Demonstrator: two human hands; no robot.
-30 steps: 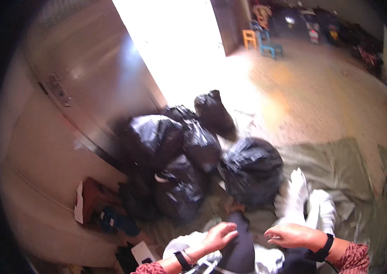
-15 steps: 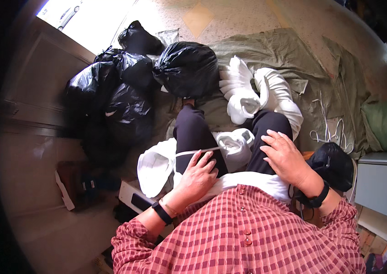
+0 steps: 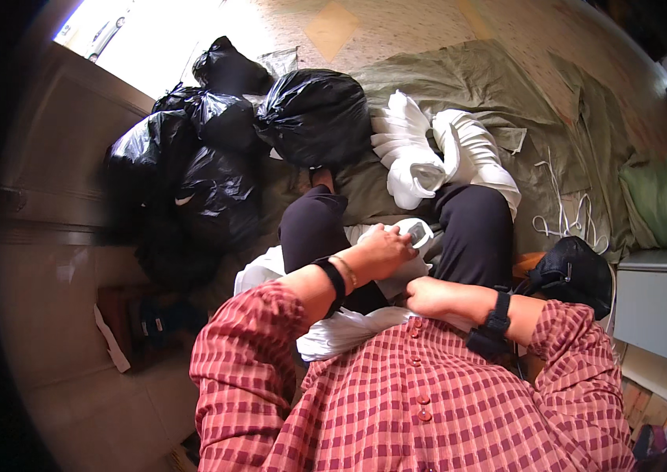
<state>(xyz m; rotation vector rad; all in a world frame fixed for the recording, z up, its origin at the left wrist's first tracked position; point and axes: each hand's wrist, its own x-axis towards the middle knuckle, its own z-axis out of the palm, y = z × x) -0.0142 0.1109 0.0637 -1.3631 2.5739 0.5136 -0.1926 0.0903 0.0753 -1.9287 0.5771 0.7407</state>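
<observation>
My left hand (image 3: 385, 252) reaches between my knees, fingers bent, over a white cup-shaped piece (image 3: 428, 236). At its fingertips shows a small dark grey thing (image 3: 415, 233), too small to name; the hand seems closed on it. My right hand (image 3: 433, 298) is closed in a fist just above my lap; whatever it holds, if anything, is hidden. White cloth (image 3: 349, 334) lies across my lap below both hands. Another white piece (image 3: 259, 270) shows beside my left thigh, partly behind my forearm. Beyond my right knee, nested white curved pieces (image 3: 475, 153) form two bent stacks.
Several full black plastic bags (image 3: 314, 118) are heaped ahead and to the left. A grey-green sheet (image 3: 467, 75) covers the floor, with loose white cord (image 3: 561, 224) on it. At my right are a black bag (image 3: 573, 275), a pale box-like cabinet (image 3: 660, 315) and a green sack (image 3: 664, 197).
My left hand has gone from my left thigh forward and right to between my knees. My right hand has left my right knee, moved back toward my lap and closed.
</observation>
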